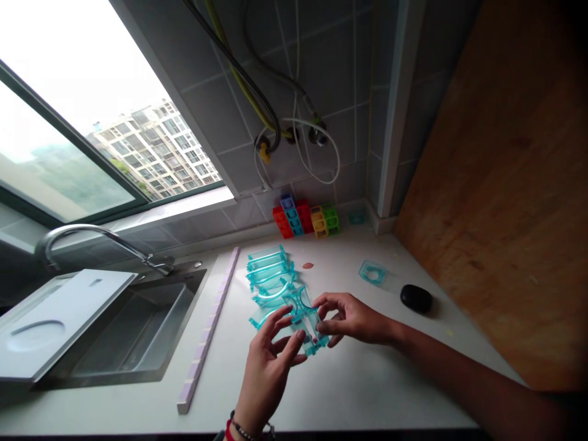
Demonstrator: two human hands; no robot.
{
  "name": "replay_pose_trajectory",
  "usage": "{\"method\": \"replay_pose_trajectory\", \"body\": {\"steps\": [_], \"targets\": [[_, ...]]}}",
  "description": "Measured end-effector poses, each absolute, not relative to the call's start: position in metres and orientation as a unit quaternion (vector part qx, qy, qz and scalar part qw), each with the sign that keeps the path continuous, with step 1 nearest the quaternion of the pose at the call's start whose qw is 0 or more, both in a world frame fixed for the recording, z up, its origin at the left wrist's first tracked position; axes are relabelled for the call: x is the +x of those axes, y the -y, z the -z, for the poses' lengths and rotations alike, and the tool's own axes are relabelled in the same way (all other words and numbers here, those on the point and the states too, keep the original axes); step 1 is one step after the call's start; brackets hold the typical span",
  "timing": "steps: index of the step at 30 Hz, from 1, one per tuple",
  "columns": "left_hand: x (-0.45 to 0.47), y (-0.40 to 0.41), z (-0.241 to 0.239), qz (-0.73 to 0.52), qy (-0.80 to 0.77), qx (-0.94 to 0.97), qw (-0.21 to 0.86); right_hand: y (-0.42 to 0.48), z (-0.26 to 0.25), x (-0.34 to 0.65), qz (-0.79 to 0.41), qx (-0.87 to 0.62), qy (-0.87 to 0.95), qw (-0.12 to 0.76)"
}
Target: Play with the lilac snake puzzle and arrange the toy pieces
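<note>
A translucent teal plastic track piece (302,300) is gripped from both sides, just over the white counter. My left hand (272,361) pinches its near left edge, thumb and fingertips against the plastic. From the right, my right hand (353,318) holds the opposite edge with curled fingers. Just beyond my left hand, several similar curved teal pieces (271,269) lie in a row. Part of that row is hidden behind my fingers. A flat teal piece with a round hole (372,273) rests farther right, apart from my hands.
Coloured cube blocks (303,217) stand against the tiled wall. A black oval object (416,298) sits at the right, near a wooden panel (496,202). A long pale strip (209,331) separates the pieces from the sink (184,343), partly covered by a white board (68,318).
</note>
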State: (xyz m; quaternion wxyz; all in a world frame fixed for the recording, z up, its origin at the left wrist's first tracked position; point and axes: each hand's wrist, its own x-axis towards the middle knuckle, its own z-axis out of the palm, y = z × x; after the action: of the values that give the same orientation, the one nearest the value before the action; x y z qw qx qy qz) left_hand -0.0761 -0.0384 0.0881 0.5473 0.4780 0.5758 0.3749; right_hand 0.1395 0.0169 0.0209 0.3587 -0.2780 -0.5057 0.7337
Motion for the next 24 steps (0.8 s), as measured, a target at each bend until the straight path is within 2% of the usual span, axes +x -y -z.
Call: {"method": "replay_pose_trajectory", "body": {"steps": [14, 24], "targets": [[-0.085, 0.042, -0.078, -0.380, -0.585, 0.475, 0.537, -0.009, -0.017, 0.133, -0.775, -0.276, 0.473, 0.315], [-0.090, 0.055, -0.066, -0.394, -0.594, 0.440, 0.546, -0.005, -0.007, 0.123, -0.756, -0.291, 0.492, 0.317]]}}
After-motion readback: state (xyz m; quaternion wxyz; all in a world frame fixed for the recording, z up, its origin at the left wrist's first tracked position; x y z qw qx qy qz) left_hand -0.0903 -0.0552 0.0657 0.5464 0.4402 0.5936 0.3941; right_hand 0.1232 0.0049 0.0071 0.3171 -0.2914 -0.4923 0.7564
